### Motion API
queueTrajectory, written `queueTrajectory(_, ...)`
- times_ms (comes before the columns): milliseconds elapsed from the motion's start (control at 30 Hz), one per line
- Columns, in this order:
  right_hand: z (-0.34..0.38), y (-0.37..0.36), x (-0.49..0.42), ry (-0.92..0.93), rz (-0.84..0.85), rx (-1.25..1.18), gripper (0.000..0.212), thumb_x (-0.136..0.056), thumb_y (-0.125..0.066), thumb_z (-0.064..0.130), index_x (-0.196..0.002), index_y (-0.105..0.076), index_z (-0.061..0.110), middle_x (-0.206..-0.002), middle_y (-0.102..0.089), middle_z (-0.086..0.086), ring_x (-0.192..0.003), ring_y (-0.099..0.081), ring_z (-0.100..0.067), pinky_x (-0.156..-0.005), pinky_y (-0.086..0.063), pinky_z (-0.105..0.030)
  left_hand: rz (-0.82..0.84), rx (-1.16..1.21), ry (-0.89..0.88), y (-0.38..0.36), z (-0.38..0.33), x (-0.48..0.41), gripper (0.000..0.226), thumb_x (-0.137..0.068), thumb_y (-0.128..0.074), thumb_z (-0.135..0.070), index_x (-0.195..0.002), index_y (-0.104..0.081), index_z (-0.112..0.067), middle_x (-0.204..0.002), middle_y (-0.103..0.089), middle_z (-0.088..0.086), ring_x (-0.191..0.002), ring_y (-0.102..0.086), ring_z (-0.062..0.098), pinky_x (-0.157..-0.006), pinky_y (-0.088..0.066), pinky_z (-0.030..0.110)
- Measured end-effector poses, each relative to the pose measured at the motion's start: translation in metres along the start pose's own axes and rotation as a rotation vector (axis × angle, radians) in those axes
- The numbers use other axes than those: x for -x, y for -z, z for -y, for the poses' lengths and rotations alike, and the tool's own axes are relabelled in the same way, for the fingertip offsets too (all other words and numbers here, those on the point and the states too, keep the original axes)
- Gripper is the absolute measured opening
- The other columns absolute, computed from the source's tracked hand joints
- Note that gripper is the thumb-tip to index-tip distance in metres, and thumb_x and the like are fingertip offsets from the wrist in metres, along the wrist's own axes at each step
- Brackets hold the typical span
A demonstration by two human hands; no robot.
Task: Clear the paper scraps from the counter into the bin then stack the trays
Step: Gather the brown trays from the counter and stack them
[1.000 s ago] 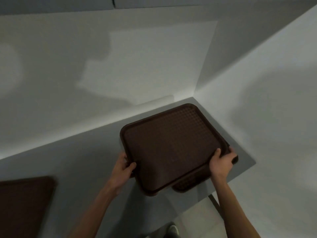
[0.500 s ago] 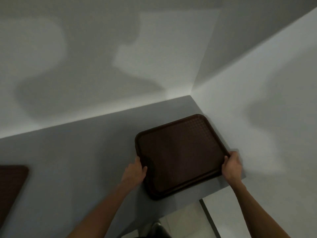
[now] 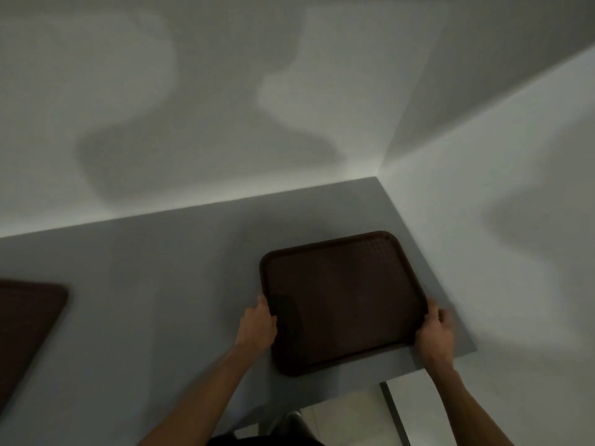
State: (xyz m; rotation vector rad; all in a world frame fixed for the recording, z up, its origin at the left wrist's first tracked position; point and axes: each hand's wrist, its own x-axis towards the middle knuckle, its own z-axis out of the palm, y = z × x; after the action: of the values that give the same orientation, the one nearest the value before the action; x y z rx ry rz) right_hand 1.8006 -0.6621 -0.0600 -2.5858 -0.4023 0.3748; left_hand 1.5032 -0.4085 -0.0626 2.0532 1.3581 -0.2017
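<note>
Fingers (image 3: pixel 261 304) of left hand (image 3: pixel 257 328) curl over the near-left rim of the brown tray (image 3: pixel 347 297); right hand (image 3: pixel 434 333) grips its near-right corner the same way. Grey counter (image 3: pixel 154 268) runs to the wall (image 3: pixel 193 91) corner, w/ this tray lying at its right end. Second tray (image 3: pixel 29 329) sits well apart, far left, partly cut off. No scraps visible. Risk: tray's near corner is close to counter's front edge, so a pull toward the body could tip it off.

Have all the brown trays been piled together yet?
No, a second tray lies alone at the counter's left edge, apart from the corner tray that the left hand and right hand grip.
</note>
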Motion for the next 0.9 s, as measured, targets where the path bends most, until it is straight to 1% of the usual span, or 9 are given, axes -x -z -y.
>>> queueTrajectory(167,0.002,-0.001,-0.003,0.002,0.051,0.108,0.055,-0.106,-0.042,0.011,-0.158,-0.03,0.024,-0.144,-0.041,-0.022,-0.13,-0.044,-0.045,-0.108,-0.045,-0.062,0.029,0.068,0.013,-0.002,0.004,-0.003,0.068,-0.106,-0.048,-0.03,-0.162,-0.015,-0.008,-0.137,-0.058,0.023,-0.128,-0.054,0.041,-0.102,-0.046,0.044)
queueTrajectory(233,0.009,0.001,-0.002,-0.013,0.071,0.205,0.067,-0.099,-0.05,0.007,-0.159,-0.025,0.019,-0.148,-0.04,-0.026,-0.136,-0.039,-0.047,-0.109,-0.042,-0.064,0.027,0.103,-0.062,0.002,0.017,-0.003,0.063,-0.106,-0.047,-0.033,-0.16,-0.024,-0.011,-0.136,-0.062,0.019,-0.128,-0.056,0.041,-0.103,-0.046,0.044)
queueTrajectory(333,0.032,0.0,0.013,0.045,-0.002,0.273,0.074,-0.091,-0.06,0.009,-0.157,-0.026,0.015,-0.151,-0.042,-0.028,-0.135,-0.041,-0.052,-0.109,-0.041,-0.067,-0.105,0.168,-0.13,0.022,0.044,0.009,0.051,-0.103,-0.046,-0.036,-0.151,-0.046,-0.019,-0.131,-0.068,0.012,-0.123,-0.062,0.037,-0.104,-0.05,0.044)
queueTrajectory(433,0.074,-0.015,0.047,0.222,-0.111,0.168,0.063,-0.09,-0.067,0.005,-0.148,-0.042,0.01,-0.145,-0.049,-0.031,-0.127,-0.051,-0.054,-0.103,-0.046,-0.067,-0.264,0.28,-0.104,0.06,0.08,0.03,0.047,-0.094,-0.048,-0.037,-0.138,-0.056,-0.023,-0.106,-0.075,0.002,-0.1,-0.071,0.031,-0.092,-0.056,0.043)
queueTrajectory(500,0.111,-0.03,0.08,0.328,-0.09,0.065,0.056,-0.092,-0.068,0.005,-0.144,-0.048,0.013,-0.143,-0.052,-0.027,-0.124,-0.055,-0.053,-0.102,-0.05,-0.064,-0.37,0.3,-0.084,0.087,0.114,0.044,0.038,-0.093,-0.056,-0.027,-0.131,-0.058,-0.024,-0.096,-0.072,-0.008,-0.089,-0.071,0.025,-0.086,-0.057,0.041)
queueTrajectory(567,0.152,-0.047,0.117,0.384,-0.005,-0.006,0.049,-0.097,-0.065,0.012,-0.143,-0.049,0.02,-0.144,-0.054,-0.02,-0.124,-0.058,-0.046,-0.103,-0.052,-0.06,-0.496,0.282,-0.073,0.113,0.155,0.058,0.034,-0.092,-0.063,-0.015,-0.125,-0.061,-0.023,-0.096,-0.071,-0.008,-0.086,-0.071,0.024,-0.083,-0.057,0.04)
queueTrajectory(700,0.226,-0.095,0.197,0.518,0.108,-0.145,0.04,-0.098,-0.066,0.013,-0.136,-0.059,0.022,-0.134,-0.063,-0.01,-0.119,-0.064,-0.032,-0.103,-0.052,-0.044,-0.669,0.107,-0.027,0.166,0.244,0.089,0.024,-0.092,-0.063,-0.017,-0.117,-0.065,-0.018,-0.111,-0.07,0.006,-0.096,-0.07,0.033,-0.082,-0.058,0.045)
queueTrajectory(800,0.272,-0.138,0.247,0.582,0.17,-0.208,0.037,-0.093,-0.07,0.007,-0.127,-0.065,0.023,-0.122,-0.072,-0.005,-0.109,-0.07,-0.028,-0.096,-0.055,-0.037,-0.656,-0.027,0.027,0.196,0.306,0.107,0.027,-0.093,-0.064,-0.021,-0.119,-0.065,-0.016,-0.111,-0.066,0.008,-0.102,-0.062,0.034,-0.083,-0.056,0.046)
queueTrajectory(900,0.317,-0.183,0.297,0.555,0.212,-0.239,0.029,-0.094,-0.068,0.007,-0.119,-0.069,0.023,-0.109,-0.078,-0.002,-0.098,-0.075,-0.028,-0.087,-0.058,-0.036,-0.569,-0.081,0.067,0.217,0.362,0.12,0.03,-0.094,-0.065,-0.026,-0.124,-0.062,-0.019,-0.114,-0.063,0.006,-0.105,-0.06,0.032,-0.081,-0.056,0.047)
